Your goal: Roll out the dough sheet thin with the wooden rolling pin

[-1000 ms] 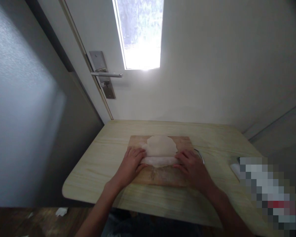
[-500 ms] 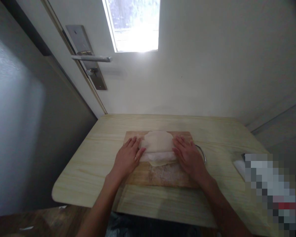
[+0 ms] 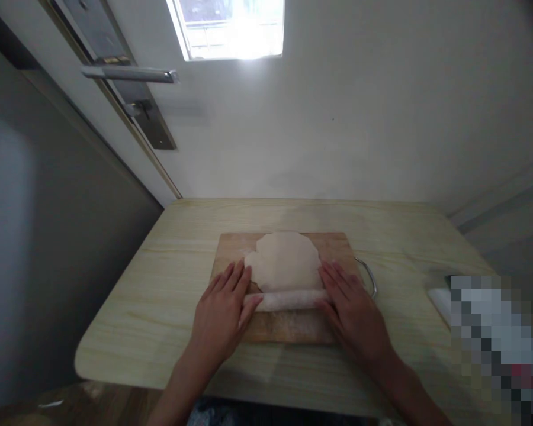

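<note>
A pale rolling pin (image 3: 288, 300), dusted with flour, lies crosswise at the near edge of a flat sheet of dough (image 3: 286, 260). My left hand (image 3: 222, 307) rests on its left end, fingers stretched forward and thumb along the pin. Over the right end lies my right hand (image 3: 353, 307), its fingers also extended and flat, the tips beside the dough's right edge. Both palms hide the pin's ends. Beneath everything is a wooden cutting board (image 3: 284, 331) with flour smears and a metal handle (image 3: 369, 277) on its right side.
The board sits on a light wood-grain table (image 3: 137, 302) with rounded corners. A door with a lever handle (image 3: 128, 73) and a bright window (image 3: 235, 29) stands behind it. At the table's right, a blurred-out item (image 3: 497, 325) lies beside a white object (image 3: 440, 303).
Both hands have drawn the rolling pin toward me, from across the dough to its near edge. More of the dough sheet shows now. The camera view has tilted down slightly.
</note>
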{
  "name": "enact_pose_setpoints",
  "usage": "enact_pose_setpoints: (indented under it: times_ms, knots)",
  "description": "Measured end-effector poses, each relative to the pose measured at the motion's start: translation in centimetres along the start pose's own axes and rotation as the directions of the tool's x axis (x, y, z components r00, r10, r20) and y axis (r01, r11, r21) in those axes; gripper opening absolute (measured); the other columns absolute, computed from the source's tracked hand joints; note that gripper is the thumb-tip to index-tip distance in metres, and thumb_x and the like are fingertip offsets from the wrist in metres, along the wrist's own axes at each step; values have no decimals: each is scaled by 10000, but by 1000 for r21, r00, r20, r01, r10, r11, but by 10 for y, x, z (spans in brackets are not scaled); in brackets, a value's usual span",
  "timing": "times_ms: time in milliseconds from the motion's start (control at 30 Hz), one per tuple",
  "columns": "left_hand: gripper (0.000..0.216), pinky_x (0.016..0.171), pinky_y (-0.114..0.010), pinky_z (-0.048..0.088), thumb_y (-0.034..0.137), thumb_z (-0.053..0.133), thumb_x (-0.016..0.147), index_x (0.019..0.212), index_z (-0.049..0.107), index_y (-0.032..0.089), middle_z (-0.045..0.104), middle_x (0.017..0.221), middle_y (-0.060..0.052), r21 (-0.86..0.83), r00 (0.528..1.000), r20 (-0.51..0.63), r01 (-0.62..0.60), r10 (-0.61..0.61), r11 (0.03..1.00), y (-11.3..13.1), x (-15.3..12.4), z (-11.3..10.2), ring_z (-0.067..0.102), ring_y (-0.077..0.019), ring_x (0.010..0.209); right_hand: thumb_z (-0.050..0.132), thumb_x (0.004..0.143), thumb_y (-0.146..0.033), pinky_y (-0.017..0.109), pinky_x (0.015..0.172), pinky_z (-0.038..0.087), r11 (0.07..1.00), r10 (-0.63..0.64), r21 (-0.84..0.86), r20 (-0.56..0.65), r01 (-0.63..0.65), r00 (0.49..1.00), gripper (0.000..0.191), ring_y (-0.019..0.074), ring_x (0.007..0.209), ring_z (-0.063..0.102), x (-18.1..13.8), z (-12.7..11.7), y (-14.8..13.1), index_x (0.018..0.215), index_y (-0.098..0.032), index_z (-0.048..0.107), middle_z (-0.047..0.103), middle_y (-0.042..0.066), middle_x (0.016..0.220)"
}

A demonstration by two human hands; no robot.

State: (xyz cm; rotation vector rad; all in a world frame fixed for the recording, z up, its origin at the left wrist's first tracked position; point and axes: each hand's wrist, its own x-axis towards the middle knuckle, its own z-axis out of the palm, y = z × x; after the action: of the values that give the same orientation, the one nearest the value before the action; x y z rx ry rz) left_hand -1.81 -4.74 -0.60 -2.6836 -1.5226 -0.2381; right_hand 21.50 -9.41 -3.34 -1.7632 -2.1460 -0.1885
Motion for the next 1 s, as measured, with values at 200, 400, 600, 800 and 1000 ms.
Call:
enact_pose_setpoints:
  times_ms: [200, 400, 600, 800, 1000]
  knots:
    - [524, 934, -392, 394, 436, 292, 867, 1257, 393, 101, 419, 1304, -99, 29, 997, -68, -19, 21, 999, 6, -18, 6, 361, -246, 1211, 326, 866, -403, 437, 973, 318, 999, -12, 43, -19, 13, 1000, 567, 221, 1258, 262, -16, -1, -7, 1349, -129, 215, 371, 103, 1341]
    - [517, 951, -427, 361, 431, 326, 858, 1282, 359, 137, 342, 1355, -95, 48, 993, -118, 29, -23, 998, 13, -32, 12, 280, -264, 1253, 303, 867, -421, 450, 975, 301, 999, -34, 2, -7, 34, 999, 580, 219, 1275, 220, -22, -4, -6, 1357, -132, 187, 322, 103, 1368]
    - [474, 968, -428, 338, 399, 299, 867, 1241, 428, 138, 390, 1326, -105, 1, 991, -87, 102, -101, 995, 7, -9, 11, 319, -276, 1231, 218, 877, -445, 510, 975, 245, 998, -16, -55, 109, 22, 994, 537, 253, 1270, 225, 19, -6, -1, 1270, -119, 387, 337, 116, 1357]
    - [479, 1000, -406, 286, 369, 247, 890, 1245, 405, 90, 401, 1314, -125, -88, 987, 14, 162, -162, 983, -13, 29, 12, 299, -231, 1246, 185, 890, -412, 508, 988, 203, 997, -12, -76, 178, 26, 984, 497, 237, 1250, 278, 70, -9, 0, 1276, -170, 384, 367, 95, 1344]
    - [483, 979, -453, 284, 382, 254, 888, 1274, 365, 114, 354, 1343, -135, -46, 975, 94, 206, -201, 978, -15, 39, 1, 263, -263, 1260, 174, 895, -350, 450, 987, 240, 998, 35, -58, 230, -23, 972, 491, 228, 1249, 280, 78, -3, 3, 1285, -125, 370, 368, 110, 1340]
